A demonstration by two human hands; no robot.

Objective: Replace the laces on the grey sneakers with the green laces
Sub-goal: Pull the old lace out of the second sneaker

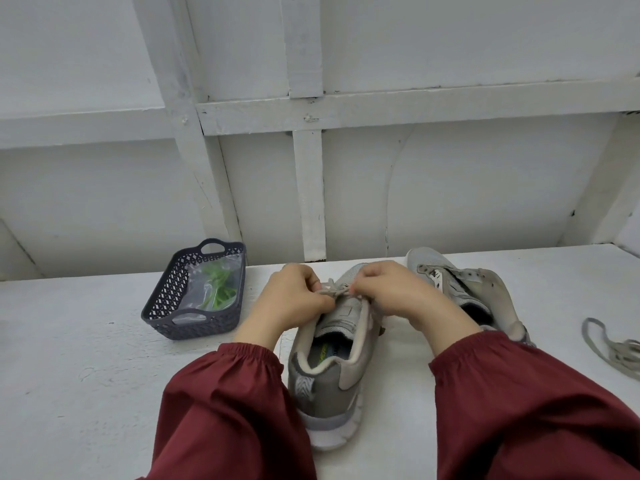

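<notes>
Between basket (197,329) and unlaced sneaker (485,282), left hand (294,303) and right hand (391,292) pinch the near sneaker's (329,375) lace (334,289).

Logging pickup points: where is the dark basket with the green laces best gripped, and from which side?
Probably the cut-out handle in the near short end of the basket, reached from the person's side by the left hand, the closer one. It stands upright, short ends near and far, each with a handle slot; the latticed long walls give less purchase.
</notes>
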